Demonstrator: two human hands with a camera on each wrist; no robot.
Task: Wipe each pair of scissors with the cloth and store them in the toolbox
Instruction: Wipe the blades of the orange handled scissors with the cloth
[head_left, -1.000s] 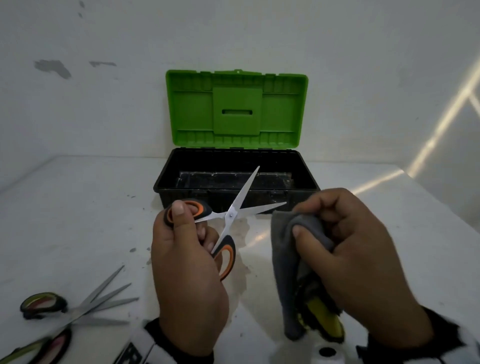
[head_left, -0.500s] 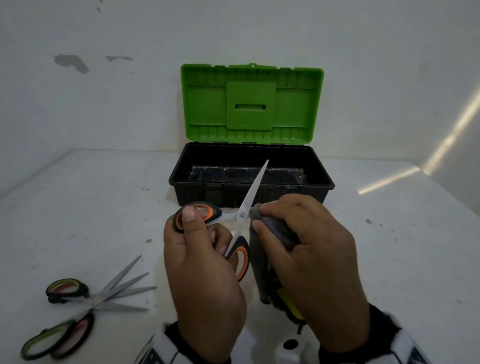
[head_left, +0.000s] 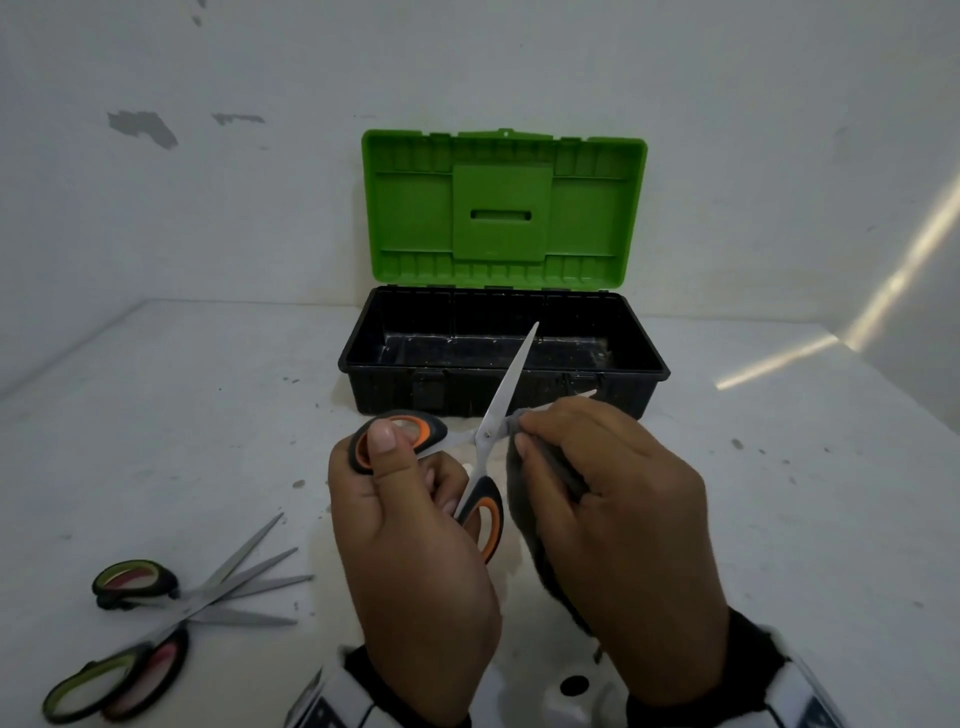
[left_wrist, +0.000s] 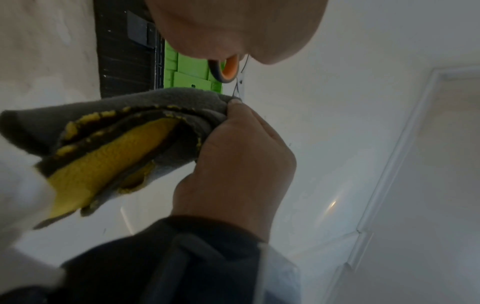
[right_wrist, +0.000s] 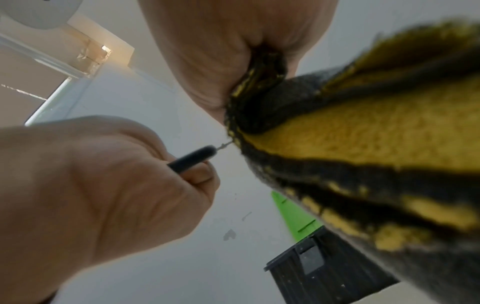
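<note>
Right now the person holds both hands up in front of the chest, above the white table (head_left: 779, 519), backs of the hands toward the head camera. The left hand (head_left: 410, 561) grips the orange-and-black scissors (head_left: 485, 447) by the handles: the thumb lies across the upper loop and the fingers curl around the lower one. The blades are spread wide, one pointing up and away toward the toolbox (head_left: 504, 364), the other running off to the right.

The right hand (head_left: 618, 525) is clamped on the cloth (head_left: 540, 514), a grey rag with a yellow inner face, as the left wrist view shows (left_wrist: 103, 162). Thumb and fingers pinch a fold of it around the right-pointing blade just past the pivot screw, so only that blade's tip pokes out beyond the knuckles. The rest of the rag hangs down below the palm.

The toolbox sits at the back of the table against the wall, its green lid (head_left: 504, 208) standing upright and open, the black tray beneath it dark inside; I cannot tell whether anything lies in it.

Two more pairs of scissors (head_left: 171, 608) lie crossed over each other on the table well off to the left, blades open, with dark handles lined in yellow-green and pink.
</note>
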